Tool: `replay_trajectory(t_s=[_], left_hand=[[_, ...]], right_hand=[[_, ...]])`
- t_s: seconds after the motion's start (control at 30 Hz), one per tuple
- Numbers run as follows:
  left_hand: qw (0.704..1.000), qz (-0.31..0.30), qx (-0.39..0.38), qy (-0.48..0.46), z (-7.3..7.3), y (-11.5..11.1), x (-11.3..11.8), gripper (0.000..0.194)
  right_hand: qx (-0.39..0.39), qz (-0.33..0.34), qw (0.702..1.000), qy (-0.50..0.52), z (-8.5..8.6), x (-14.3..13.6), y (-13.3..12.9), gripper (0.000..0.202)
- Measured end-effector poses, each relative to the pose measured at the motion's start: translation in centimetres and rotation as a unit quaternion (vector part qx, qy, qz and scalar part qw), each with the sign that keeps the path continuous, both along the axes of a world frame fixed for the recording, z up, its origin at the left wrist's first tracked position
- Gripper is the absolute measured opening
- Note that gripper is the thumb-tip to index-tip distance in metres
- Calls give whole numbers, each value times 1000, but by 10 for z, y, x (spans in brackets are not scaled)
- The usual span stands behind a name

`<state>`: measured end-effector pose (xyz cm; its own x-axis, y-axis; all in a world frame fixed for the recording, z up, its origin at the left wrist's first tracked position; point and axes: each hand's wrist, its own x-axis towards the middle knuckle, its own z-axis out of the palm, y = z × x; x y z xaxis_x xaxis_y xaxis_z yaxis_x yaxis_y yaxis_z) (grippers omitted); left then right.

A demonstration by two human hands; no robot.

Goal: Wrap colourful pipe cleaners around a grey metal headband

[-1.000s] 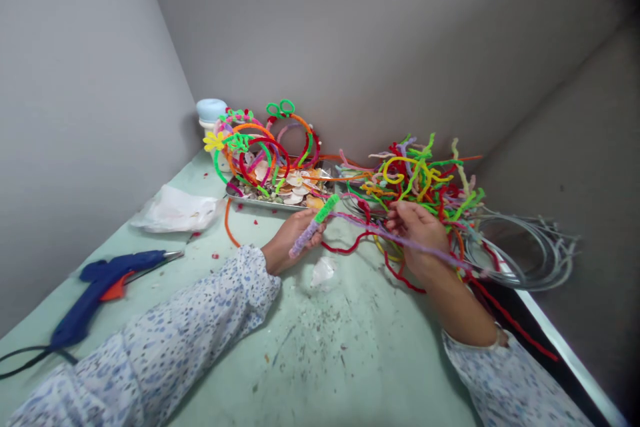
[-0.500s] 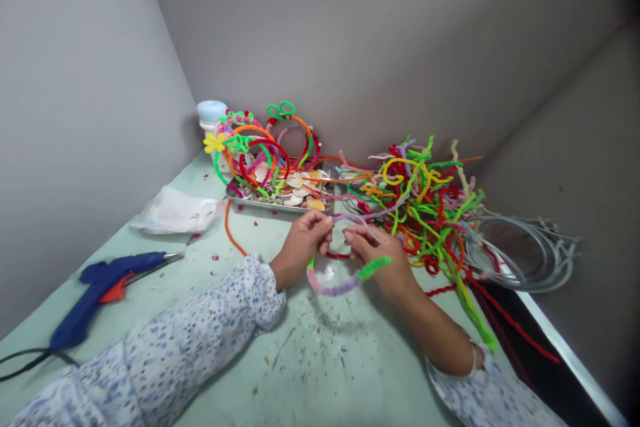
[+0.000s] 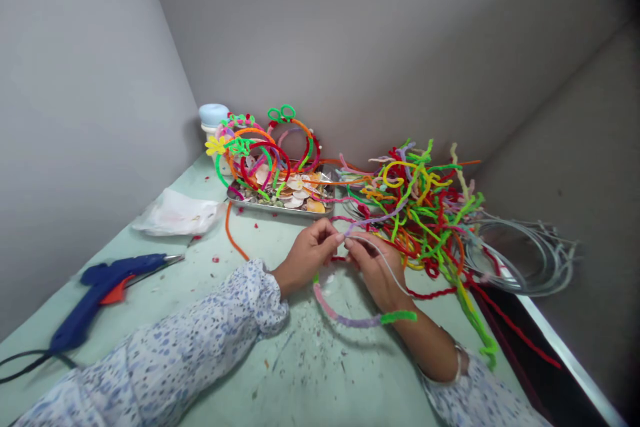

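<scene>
My left hand (image 3: 311, 255) and my right hand (image 3: 375, 270) meet fingertip to fingertip above the middle of the table. Both pinch at a bare grey wire (image 3: 384, 259), which curves over the right hand. A lilac pipe cleaner (image 3: 383, 217) rises from between the fingertips toward the pile. Below the hands hangs a curved band (image 3: 350, 322) wrapped in green, pink and lilac; its upper end is at the left fingers, and its green end lies by the right wrist.
Behind stands a metal tray (image 3: 280, 209) of shells, with colourful wrapped hoops (image 3: 270, 140). At right are a pipe cleaner pile (image 3: 425, 207) and coiled wires (image 3: 540, 280). A blue glue gun (image 3: 85, 307), plastic bag (image 3: 175, 212) and blue-lidded bottle (image 3: 214, 115) are at left.
The hands have come closer together. The band's green end has swung down and right, the grey wire now arches over the right hand, and the lilac pipe cleaner bends upward from the fingertips.
</scene>
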<state>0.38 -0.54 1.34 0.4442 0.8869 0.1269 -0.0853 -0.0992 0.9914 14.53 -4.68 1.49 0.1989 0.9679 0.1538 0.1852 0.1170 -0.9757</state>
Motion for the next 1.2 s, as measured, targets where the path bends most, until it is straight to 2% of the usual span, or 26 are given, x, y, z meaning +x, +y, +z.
replay_trajectory(t_s=[0.4, 0.53, 0.9, 1.0, 1.2], left_hand=[[998, -3, 42, 43, 1, 4, -3, 23], [998, -14, 47, 49, 0, 7, -3, 22], [996, -62, -2, 60, -4, 10, -3, 24], [996, -65, -16, 64, -5, 10, -2, 26], [993, -83, -56, 68, -5, 11, -3, 27]], right_hand=[[25, 11, 999, -27, -12, 5, 1, 20], [51, 19, 997, -63, -15, 8, 1, 18], [151, 32, 973, -171, -16, 14, 2, 6], [145, 21, 970, -192, -16, 14, 3, 6], [72, 7, 982, -172, -20, 15, 6, 10]])
